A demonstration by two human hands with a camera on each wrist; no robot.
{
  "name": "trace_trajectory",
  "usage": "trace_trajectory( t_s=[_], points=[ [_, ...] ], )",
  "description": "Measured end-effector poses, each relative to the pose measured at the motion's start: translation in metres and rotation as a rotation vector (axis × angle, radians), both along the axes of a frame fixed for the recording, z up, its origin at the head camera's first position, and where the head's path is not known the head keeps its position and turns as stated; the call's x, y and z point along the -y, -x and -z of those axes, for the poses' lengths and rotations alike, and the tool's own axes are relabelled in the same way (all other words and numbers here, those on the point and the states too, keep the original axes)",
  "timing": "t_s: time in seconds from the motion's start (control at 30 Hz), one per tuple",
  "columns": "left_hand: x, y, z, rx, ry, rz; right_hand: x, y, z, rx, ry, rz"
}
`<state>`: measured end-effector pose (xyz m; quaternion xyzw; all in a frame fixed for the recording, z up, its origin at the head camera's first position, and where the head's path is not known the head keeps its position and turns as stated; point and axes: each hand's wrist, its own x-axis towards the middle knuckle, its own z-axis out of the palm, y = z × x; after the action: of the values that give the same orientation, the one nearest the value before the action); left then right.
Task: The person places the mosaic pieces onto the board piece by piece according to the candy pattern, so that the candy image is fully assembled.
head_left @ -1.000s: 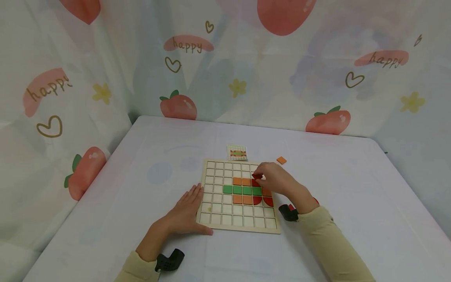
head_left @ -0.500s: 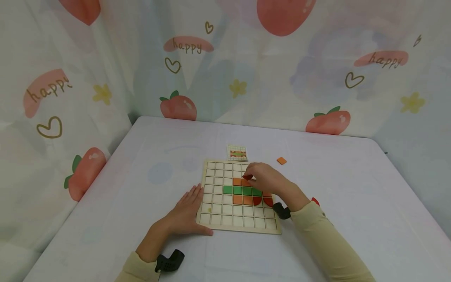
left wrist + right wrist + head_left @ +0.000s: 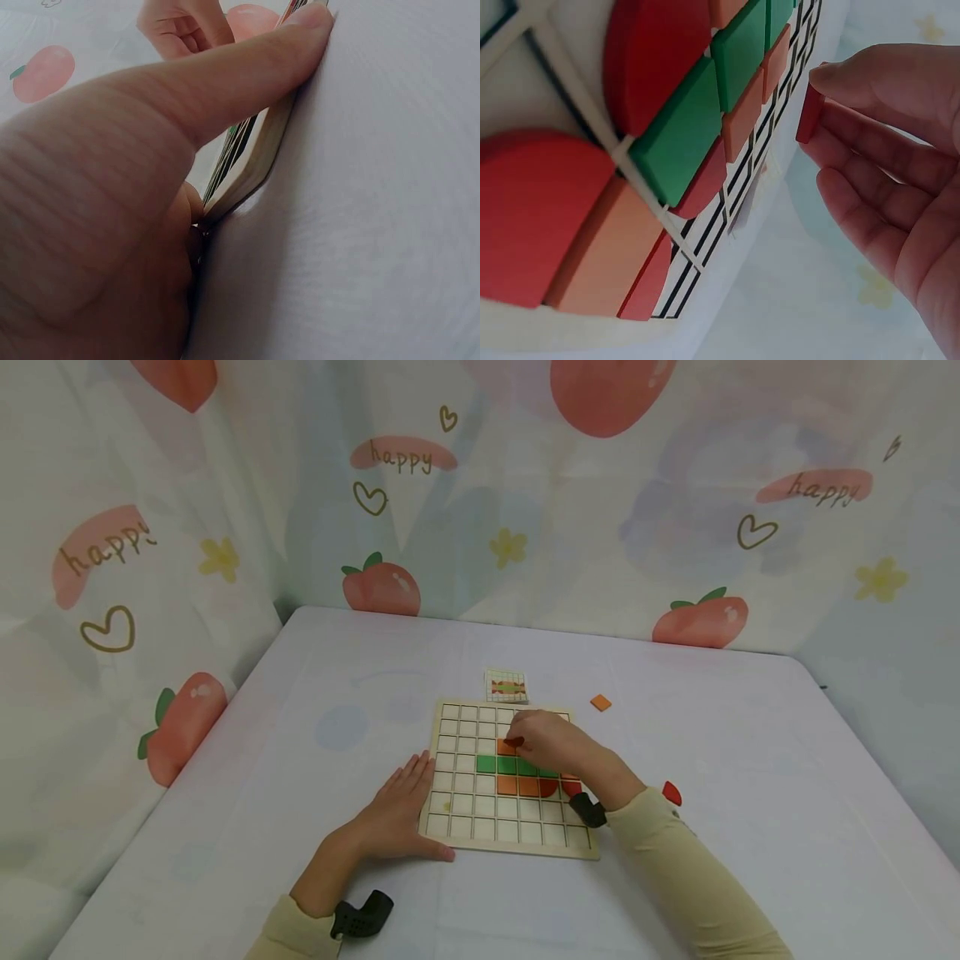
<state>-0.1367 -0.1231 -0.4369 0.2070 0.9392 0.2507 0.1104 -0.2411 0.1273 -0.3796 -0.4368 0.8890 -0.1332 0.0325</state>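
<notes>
Between thumb and fingers, my right hand [image 3: 551,745] pinches a small red tile [image 3: 811,116], held over the upper middle of the wooden grid board [image 3: 517,849]. Under and beside that hand lie a row of green tiles [image 3: 486,764], orange tiles [image 3: 517,786] and red round-edged tiles [image 3: 536,217], set in the grid's squares; the hand hides some of them. My left hand [image 3: 393,810] rests at the board's left side, fingers extended along the edge. Its thumb [image 3: 247,71] lies along the board's near corner in the left wrist view.
Behind the board lies a small pattern card [image 3: 507,686]. A loose orange tile [image 3: 601,702] is on the white table [image 3: 750,735] at the back right. Another red piece [image 3: 672,793] lies beside the right sleeve. A printed curtain [image 3: 585,527] stands behind the table.
My right hand has moved left across the board with the red tile. The loose red piece by the right sleeve shows more now. My left hand stays in place.
</notes>
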Motion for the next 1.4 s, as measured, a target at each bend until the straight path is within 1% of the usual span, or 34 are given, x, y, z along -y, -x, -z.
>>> trace_trajectory(
  t_s=[0.37,0.53,0.7,0.83,1.0,1.2,1.4],
  points=[
    [0.001,0.0,0.0,-0.002,0.004,0.009,0.013,0.001,0.003,-0.033,-0.018,-0.071],
    [0.001,0.0,0.0,0.005,0.008,0.006,0.017,0.001,0.004,-0.02,-0.009,-0.084],
    [0.001,0.0,-0.001,0.009,0.015,0.003,0.023,0.004,0.006,0.02,-0.015,-0.078],
    [0.001,0.001,0.0,0.008,0.015,0.009,0.025,0.007,0.008,0.026,-0.024,-0.091],
    [0.001,0.002,0.0,-0.001,0.017,0.018,0.027,0.006,0.006,0.036,-0.022,-0.116],
    [0.001,0.002,0.002,0.0,0.019,0.017,0.031,0.005,0.004,0.05,-0.048,-0.103],
    [0.002,0.002,0.001,0.001,0.013,0.019,0.034,0.005,0.003,0.06,-0.058,-0.107]
  ],
)
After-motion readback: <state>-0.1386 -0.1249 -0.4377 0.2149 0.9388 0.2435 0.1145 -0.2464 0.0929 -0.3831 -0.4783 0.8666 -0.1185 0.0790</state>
